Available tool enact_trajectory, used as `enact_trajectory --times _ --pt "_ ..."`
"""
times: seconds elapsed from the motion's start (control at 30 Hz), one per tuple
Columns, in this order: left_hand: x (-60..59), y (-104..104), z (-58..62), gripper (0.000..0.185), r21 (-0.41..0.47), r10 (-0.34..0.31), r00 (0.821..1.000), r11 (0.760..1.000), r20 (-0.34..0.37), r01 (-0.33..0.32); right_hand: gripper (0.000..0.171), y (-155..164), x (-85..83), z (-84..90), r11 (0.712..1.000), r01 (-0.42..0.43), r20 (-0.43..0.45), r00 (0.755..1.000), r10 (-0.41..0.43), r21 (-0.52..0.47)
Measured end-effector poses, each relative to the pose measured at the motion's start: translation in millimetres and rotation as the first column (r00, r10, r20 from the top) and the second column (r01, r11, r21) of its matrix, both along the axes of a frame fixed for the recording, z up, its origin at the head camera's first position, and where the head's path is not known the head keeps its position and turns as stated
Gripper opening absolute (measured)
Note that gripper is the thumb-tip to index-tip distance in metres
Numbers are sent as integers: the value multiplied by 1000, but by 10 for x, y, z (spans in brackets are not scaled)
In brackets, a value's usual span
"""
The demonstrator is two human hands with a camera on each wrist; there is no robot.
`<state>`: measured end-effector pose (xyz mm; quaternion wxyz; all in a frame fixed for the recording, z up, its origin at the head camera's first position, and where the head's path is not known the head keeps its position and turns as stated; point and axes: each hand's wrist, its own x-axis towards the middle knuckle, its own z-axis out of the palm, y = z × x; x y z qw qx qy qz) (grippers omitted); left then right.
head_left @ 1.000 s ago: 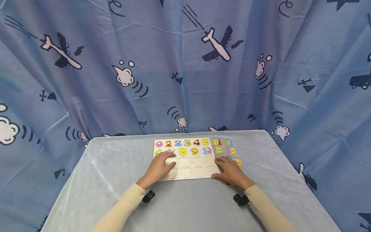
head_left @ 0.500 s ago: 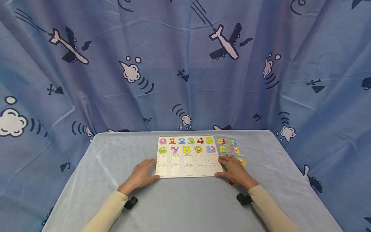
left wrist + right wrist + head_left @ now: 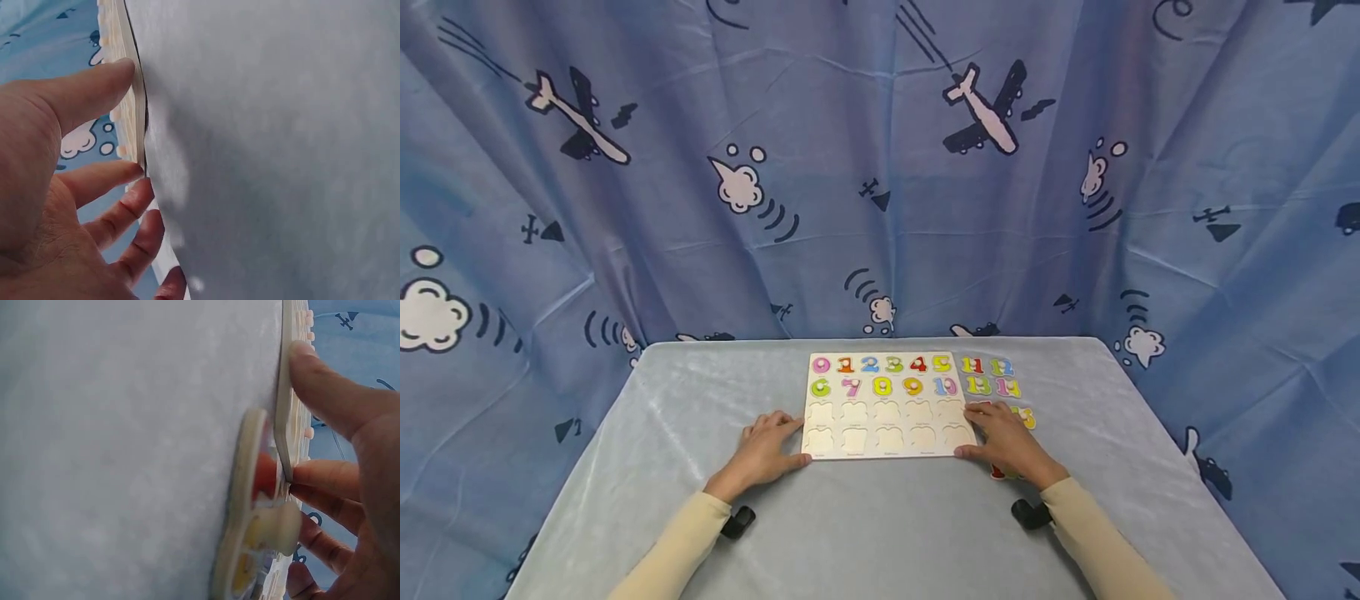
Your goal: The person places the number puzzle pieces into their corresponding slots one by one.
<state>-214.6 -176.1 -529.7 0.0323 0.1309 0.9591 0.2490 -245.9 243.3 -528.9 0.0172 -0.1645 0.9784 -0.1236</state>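
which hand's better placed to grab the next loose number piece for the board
Right, most likely. The right hand rests at the puzzle board's right edge, directly over the loose number pieces lying beside it. The left hand sits at the board's left edge, with no pieces near.

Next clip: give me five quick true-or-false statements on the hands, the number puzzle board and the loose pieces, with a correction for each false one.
1. The left hand touches the left edge of the puzzle board. True.
2. The right hand is lifted well clear of the table. False: it rests at the board's right edge, near corner, partly over loose pieces.
3. The board's two near rows of slots are empty. True.
4. The loose number pieces lie to the left of the board. False: they lie to its right.
5. The left hand pinches a number piece. False: its fingers are fairly straight against the board's edge, with no piece in them.
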Motion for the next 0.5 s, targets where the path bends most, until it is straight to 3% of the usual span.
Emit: enact_trajectory --times 0.13,0.27,0.5 --pt "-1 0 -36 67 -9 19 1000 1000 14 -19 82 -17 -26 15 1000 -18 8 1000 18 -7" --pt "-2 -16 -51 70 2 35 999 999 15 -35 81 43 -142 76 995 -18 47 999 23 -101" --pt "-38 -7 -64 71 35 1 999 999 38 -3 56 297 -576 167 940 168 88 985 -148 -296"
